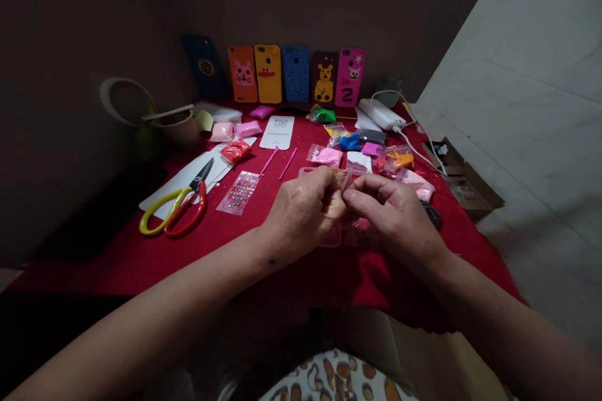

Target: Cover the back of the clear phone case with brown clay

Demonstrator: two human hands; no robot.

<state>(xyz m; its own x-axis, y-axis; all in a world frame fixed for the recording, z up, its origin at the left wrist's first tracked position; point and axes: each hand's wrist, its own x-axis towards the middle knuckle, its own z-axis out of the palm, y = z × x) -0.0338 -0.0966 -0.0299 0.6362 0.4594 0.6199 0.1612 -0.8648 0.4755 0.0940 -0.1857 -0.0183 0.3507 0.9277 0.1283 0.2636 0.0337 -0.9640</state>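
Observation:
My left hand (308,207) and my right hand (392,210) meet over the front middle of the red cloth, fingers closed in a pinch. Between the fingertips shows the edge of a small clear plastic bag (348,179); most of it is hidden by my fingers. Under the right hand there is a bit of pink clay (362,224), partly covered. Beneath my left hand lies a pale pink, see-through phone case (333,239), of which only the edges show.
Yellow-and-red-handled scissors (188,197) lie left on white card, beside a gem sticker sheet (239,193) and pink modelling tools (288,164). Bagged clay, including a blue pack (349,142), spreads behind my hands. Decorated phone cases (296,74) lean on the wall. A white power strip (382,114) trails cables.

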